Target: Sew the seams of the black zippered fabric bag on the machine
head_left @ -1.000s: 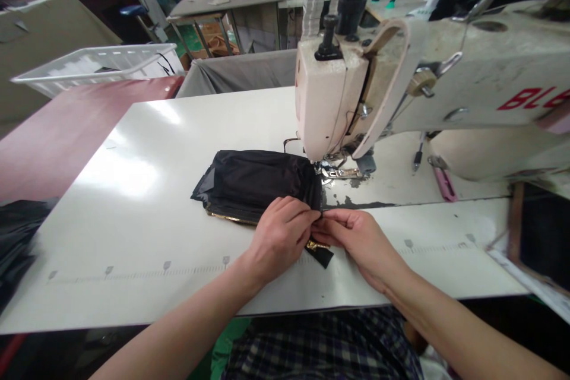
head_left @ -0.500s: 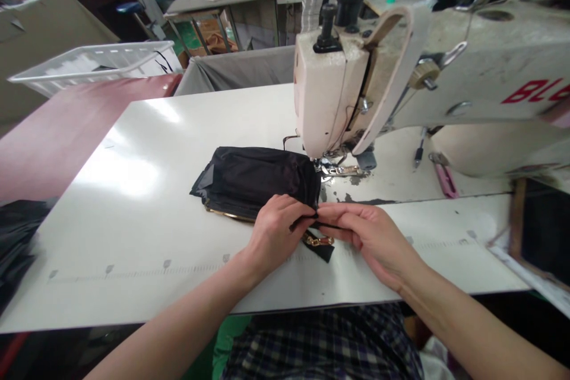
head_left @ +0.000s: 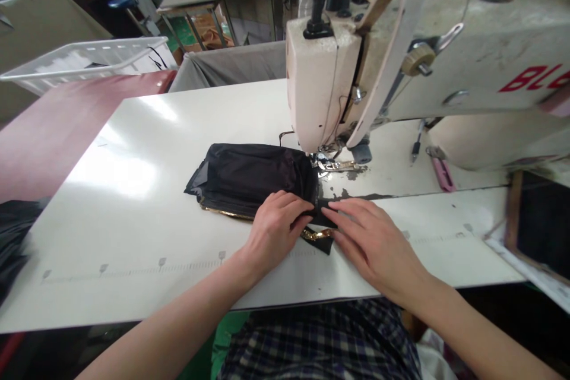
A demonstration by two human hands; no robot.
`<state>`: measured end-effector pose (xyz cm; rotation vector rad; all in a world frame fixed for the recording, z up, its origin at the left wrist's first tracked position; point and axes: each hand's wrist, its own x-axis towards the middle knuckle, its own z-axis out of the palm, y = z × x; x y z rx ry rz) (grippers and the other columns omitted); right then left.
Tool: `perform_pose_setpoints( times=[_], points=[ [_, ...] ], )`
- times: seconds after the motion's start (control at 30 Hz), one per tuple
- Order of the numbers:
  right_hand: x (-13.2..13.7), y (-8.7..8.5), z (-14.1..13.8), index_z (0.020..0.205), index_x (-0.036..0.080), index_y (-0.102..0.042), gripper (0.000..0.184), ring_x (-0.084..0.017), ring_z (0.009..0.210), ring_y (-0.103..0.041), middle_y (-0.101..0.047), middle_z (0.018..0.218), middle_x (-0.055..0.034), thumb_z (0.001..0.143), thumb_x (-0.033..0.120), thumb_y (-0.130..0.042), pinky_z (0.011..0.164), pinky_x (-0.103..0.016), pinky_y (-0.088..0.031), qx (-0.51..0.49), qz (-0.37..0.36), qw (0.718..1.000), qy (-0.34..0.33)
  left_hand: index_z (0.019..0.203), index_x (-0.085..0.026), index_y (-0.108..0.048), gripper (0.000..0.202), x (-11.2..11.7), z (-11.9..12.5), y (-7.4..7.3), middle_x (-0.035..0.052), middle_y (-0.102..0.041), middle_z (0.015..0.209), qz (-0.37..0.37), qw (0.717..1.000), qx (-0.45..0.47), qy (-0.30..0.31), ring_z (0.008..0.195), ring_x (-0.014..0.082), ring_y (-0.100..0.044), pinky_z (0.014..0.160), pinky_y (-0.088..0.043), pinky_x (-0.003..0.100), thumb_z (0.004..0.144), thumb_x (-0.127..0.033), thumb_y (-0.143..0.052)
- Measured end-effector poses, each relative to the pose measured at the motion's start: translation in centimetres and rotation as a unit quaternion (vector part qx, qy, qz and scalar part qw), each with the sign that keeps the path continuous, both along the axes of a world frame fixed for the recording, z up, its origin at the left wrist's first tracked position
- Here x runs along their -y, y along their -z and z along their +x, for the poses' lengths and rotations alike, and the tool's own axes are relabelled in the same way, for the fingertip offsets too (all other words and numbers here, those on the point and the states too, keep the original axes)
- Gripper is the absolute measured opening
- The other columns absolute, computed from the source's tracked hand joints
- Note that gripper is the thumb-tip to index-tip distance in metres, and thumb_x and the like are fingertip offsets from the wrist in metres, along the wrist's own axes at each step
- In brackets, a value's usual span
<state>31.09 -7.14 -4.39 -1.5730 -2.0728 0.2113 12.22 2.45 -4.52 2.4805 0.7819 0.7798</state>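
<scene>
1. Left hand (head_left: 276,222) curls over the near corner of the black fabric piece (head_left: 253,172); pinching or pressing, I cannot tell.
2. Right hand (head_left: 371,234) is loosely spread, fingertips at the fabric's right end.
3. Apparently edge-straightening; next calls for keeping it flat.
4. Fabric lies on the desk (head_left: 133,225), beside the presser foot (head_left: 337,165).
5. White basket (head_left: 127,46): pale, blurred contents.

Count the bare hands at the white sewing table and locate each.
2: the bare left hand, on the near edge of the black fabric pouch; the bare right hand, at the pouch's right end.
</scene>
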Motion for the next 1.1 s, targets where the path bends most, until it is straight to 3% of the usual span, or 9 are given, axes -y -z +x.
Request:
perform_pose_setpoints(
  times=[0.17, 0.23, 0.33, 0.4, 0.53, 0.6, 0.73, 0.83, 1.1],
  points=[
    [-0.9, 0.5, 0.3, 0.127, 0.012, -0.058, 0.035, -0.027, 0.119, -0.048, -0.061, 0.129, -0.0092, 0.097, 0.025, -0.047, 0.106, -0.049, -0.039, 0.084, 0.008, 0.996, -0.010, 0.087, -0.016, -0.066, 0.010, 0.1, 0.0, -0.3, 0.0025, -0.067, 0.083, 0.054, 0.999, -0.001, 0.003, 0.076, 0.0150, -0.059, 0.071, -0.046, 0.032, 0.091, -0.013, -0.057],
    [-1.7, 0.6, 0.4, 0.125, 0.012, -0.059, 0.033, -0.026, 0.118, -0.049, -0.062, 0.128, -0.0088, 0.097, 0.024, -0.047, 0.106, -0.049, -0.039, 0.088, 0.013, 0.996, -0.015, 0.087, -0.016, -0.065, 0.011, 0.1, -0.1, -0.3, 0.0012, -0.067, 0.081, 0.112, 0.994, -0.011, 0.005, 0.082, 0.0156, -0.062, 0.085, -0.046, 0.036, 0.091, -0.011, -0.056],
    [-2.5, 0.8, 0.6, 0.124, 0.013, -0.060, 0.032, -0.025, 0.115, -0.051, -0.063, 0.124, -0.0100, 0.097, 0.023, -0.046, 0.106, -0.050, -0.039, 0.086, 0.027, 0.996, -0.019, 0.088, -0.017, -0.062, 0.018, 0.0, -0.1, -0.3, 0.0007, -0.066, 0.079, 0.161, 0.985, -0.038, 0.046, 0.104, 0.0180, -0.063, 0.109, -0.036, 0.044, 0.091, -0.005, -0.050],
    [-2.8, 0.8, 0.6, 0.124, 0.014, -0.060, 0.032, -0.026, 0.112, -0.052, -0.063, 0.121, -0.0110, 0.097, 0.024, -0.046, 0.105, -0.051, -0.038, 0.089, 0.029, 0.995, -0.020, 0.092, -0.017, -0.061, 0.018, -0.1, -0.1, -0.4, 0.0022, -0.066, 0.084, 0.137, 0.988, -0.043, 0.058, 0.108, 0.0170, -0.063, 0.110, -0.039, 0.041, 0.092, -0.005, -0.047],
    [-2.9, 0.5, 0.5, 0.130, 0.019, -0.056, 0.035, -0.027, 0.110, -0.051, -0.062, 0.117, -0.0098, 0.097, 0.026, -0.045, 0.106, -0.053, -0.036, 0.103, 0.003, 0.995, -0.018, 0.093, -0.018, -0.060, 0.011, 0.0, 0.0, -1.3, 0.0031, -0.063, 0.088, 0.011, 0.998, 0.028, -0.061, 0.086, 0.0126, -0.064, 0.091, -0.055, 0.028, 0.093, -0.012, -0.050],
    [-3.0, 0.3, 0.4, 0.130, 0.020, -0.056, 0.035, -0.027, 0.110, -0.051, -0.062, 0.118, -0.0087, 0.097, 0.027, -0.045, 0.106, -0.054, -0.034, 0.104, -0.011, 0.994, -0.010, 0.090, -0.018, -0.059, 0.011, 0.0, -0.1, -1.5, 0.0032, -0.062, 0.088, -0.006, 0.996, 0.042, -0.075, 0.084, 0.0121, -0.064, 0.092, -0.054, 0.028, 0.093, -0.012, -0.051],
    [-3.3, 0.3, 0.1, 0.122, 0.018, -0.060, 0.030, -0.028, 0.110, -0.051, -0.062, 0.121, -0.0084, 0.097, 0.027, -0.046, 0.107, -0.057, -0.033, 0.110, -0.013, 0.994, 0.003, 0.093, -0.014, -0.058, 0.017, -0.3, -0.2, -0.7, 0.0070, -0.066, 0.094, 0.094, 0.994, -0.026, 0.040, 0.112, 0.0178, -0.061, 0.113, -0.039, 0.044, 0.092, -0.003, -0.045],
    [-3.4, 0.5, 0.1, 0.120, 0.018, -0.061, 0.029, -0.028, 0.111, -0.051, -0.062, 0.122, -0.0081, 0.097, 0.027, -0.046, 0.108, -0.059, -0.032, 0.108, -0.004, 0.994, 0.009, 0.091, -0.014, -0.057, 0.019, -0.8, -0.3, 0.0, 0.0070, -0.066, 0.088, 0.135, 0.983, -0.062, 0.109, 0.120, 0.0187, -0.057, 0.114, -0.039, 0.043, 0.094, -0.005, -0.041],
    [-2.7, 0.8, 0.6, 0.128, 0.016, -0.053, 0.034, -0.023, 0.122, -0.048, -0.058, 0.133, -0.0078, 0.098, 0.028, -0.045, 0.116, -0.056, -0.022, 0.072, -0.011, 0.997, 0.012, 0.092, -0.013, -0.060, 0.028, -1.7, -0.2, -0.4, 0.0077, -0.066, 0.090, 0.157, 0.965, -0.142, 0.154, 0.118, 0.0222, -0.059, 0.107, -0.046, 0.045, 0.099, -0.012, -0.033]
  ],
)
